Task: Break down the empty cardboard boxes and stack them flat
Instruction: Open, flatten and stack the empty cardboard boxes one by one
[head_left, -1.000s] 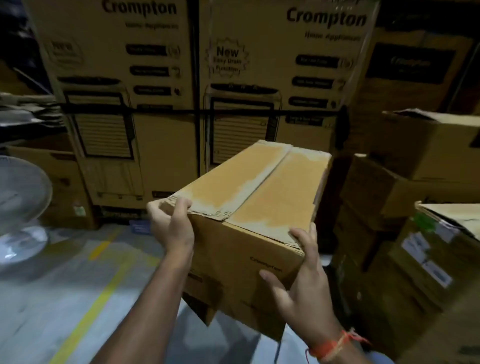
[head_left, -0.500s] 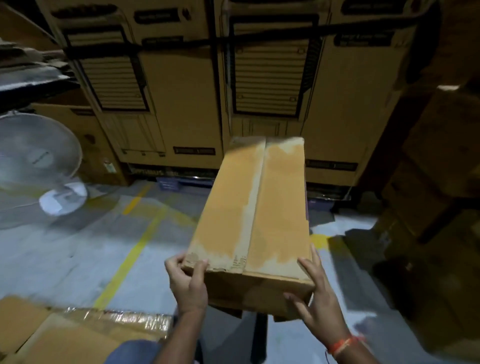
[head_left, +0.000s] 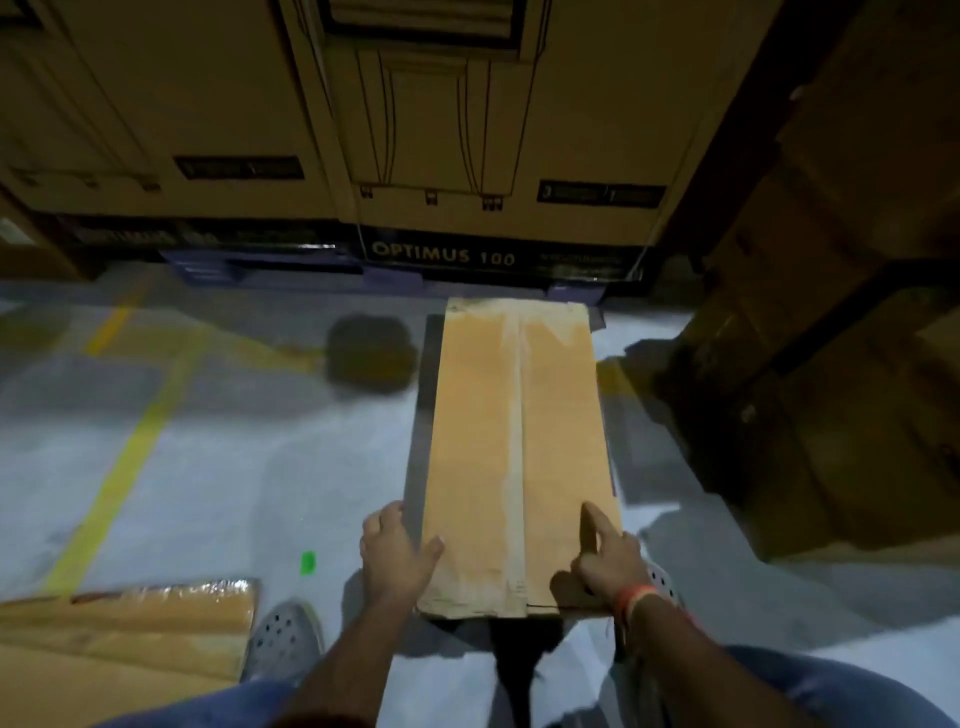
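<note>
A long brown cardboard box (head_left: 514, 447) with a taped centre seam lies lengthwise in front of me, low over the grey floor, its closed top flaps facing up. My left hand (head_left: 397, 551) grips its near left corner, thumb laid on the top face. My right hand (head_left: 605, 558), with an orange band at the wrist, grips the near right corner, fingers curled against the top flap. The box's underside is hidden.
Flattened cardboard (head_left: 124, 644) with shiny tape lies on the floor at bottom left, beside my grey shoe (head_left: 283, 642). Tall printed cartons (head_left: 467, 130) on a pallet stand straight ahead. Dark stacked boxes (head_left: 841, 364) crowd the right. A yellow floor line (head_left: 119, 478) runs at left.
The box has come down from chest height to near the floor and now points straight away from me. My view has tilted down. Both hands keep hold of its near end.
</note>
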